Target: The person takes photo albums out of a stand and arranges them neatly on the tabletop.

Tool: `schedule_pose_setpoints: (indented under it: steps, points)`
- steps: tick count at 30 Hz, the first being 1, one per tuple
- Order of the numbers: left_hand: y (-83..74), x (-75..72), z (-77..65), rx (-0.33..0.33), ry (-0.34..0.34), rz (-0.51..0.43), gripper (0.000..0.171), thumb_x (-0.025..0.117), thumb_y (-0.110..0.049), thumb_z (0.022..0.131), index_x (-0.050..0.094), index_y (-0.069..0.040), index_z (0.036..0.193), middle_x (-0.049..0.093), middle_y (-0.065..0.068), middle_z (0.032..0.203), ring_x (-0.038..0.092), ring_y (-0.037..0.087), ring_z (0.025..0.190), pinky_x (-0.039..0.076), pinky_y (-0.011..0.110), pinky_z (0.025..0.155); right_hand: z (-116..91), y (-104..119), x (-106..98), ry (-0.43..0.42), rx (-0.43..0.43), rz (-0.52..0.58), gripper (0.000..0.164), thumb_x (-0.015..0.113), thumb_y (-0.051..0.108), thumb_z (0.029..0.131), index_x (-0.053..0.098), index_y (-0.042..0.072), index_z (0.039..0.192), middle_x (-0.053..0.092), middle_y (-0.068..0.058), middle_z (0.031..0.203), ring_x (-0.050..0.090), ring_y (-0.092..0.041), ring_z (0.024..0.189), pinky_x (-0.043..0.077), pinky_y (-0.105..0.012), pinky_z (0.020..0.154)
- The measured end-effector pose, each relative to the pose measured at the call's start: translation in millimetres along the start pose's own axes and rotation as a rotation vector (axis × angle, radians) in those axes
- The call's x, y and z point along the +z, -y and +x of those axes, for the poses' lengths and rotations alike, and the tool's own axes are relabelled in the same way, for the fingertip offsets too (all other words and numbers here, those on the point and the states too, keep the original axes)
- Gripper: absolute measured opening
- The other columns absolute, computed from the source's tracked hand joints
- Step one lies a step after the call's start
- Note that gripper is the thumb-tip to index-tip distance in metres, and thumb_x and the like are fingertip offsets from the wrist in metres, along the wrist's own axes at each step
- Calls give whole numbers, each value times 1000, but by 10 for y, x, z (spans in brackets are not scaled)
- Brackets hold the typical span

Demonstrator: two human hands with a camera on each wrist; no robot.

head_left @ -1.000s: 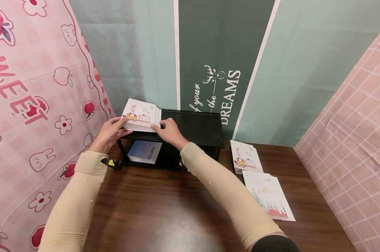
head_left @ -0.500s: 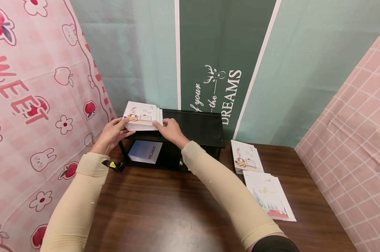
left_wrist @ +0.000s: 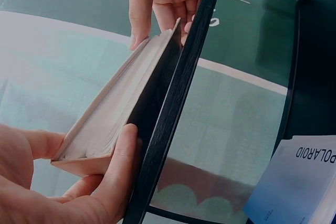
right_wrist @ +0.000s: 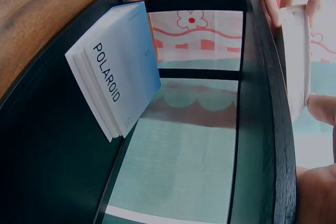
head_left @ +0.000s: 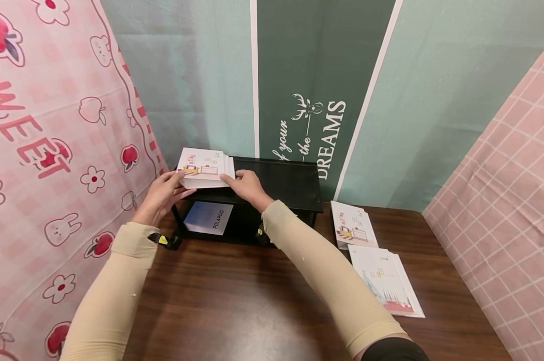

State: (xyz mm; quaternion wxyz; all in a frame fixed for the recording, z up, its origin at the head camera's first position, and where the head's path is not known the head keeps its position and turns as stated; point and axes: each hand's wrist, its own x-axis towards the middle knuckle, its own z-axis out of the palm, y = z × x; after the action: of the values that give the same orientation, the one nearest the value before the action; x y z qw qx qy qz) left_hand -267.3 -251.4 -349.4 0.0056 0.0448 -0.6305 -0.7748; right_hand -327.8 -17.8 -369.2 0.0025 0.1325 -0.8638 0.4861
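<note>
A white-covered book with a yellow and red drawing lies over the left end of the black rack's top shelf. My left hand grips its near left corner, thumb on the cover and fingers below, as the left wrist view shows. At the right end, my right hand holds the book, its thumb at the near right corner. The left wrist view shows the book's page edges and a narrow dark wedge between book and shelf. Part of the right hand's grip is hidden.
On the lower shelf lies a blue-and-white book marked POLAROID. Right of the rack, a white book with a similar drawing and another white book lie on the wooden table. Curtains surround the table.
The book has come down slightly at its far edge and sits a little nearer the person. Both hands have moved with it by a small amount. The other books stay put.
</note>
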Motion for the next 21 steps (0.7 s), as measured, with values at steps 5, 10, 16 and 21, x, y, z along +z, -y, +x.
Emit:
schedule_pose_setpoints:
  steps: [5, 10, 16, 21]
  points:
    - [33, 26, -17, 11, -14, 3, 62, 53, -24, 114, 26, 7, 161, 52, 10, 122, 68, 8, 93, 62, 26, 91, -23, 22, -22, 3, 41, 39, 56, 74, 44, 103, 71, -3, 133, 70, -16, 111, 59, -18, 91, 52, -30, 85]
    - [63, 30, -37, 24, -20, -7, 65, 52, -25, 115, 24, 8, 163, 52, 11, 124, 68, 7, 93, 62, 25, 90, -26, 11, -18, 2, 77, 97, 63, 76, 44, 102, 64, 1, 146, 65, -17, 144, 64, -26, 123, 55, -41, 106]
    - [95, 38, -54, 52, -22, 69, 66, 50, -27, 115, 23, 10, 163, 52, 16, 130, 67, 4, 96, 61, 23, 91, -26, 1, -12, -33, 90, 141, 62, 79, 40, 99, 64, 1, 146, 67, -15, 136, 61, -22, 112, 54, -39, 102]
    - [106, 52, -66, 62, -39, 130, 67, 49, -30, 115, 25, 10, 164, 52, 20, 133, 67, 2, 97, 60, 21, 92, -16, -11, -19, -46, 67, 149, 60, 80, 35, 100, 65, -1, 145, 68, -12, 120, 56, -18, 99, 52, -32, 91]
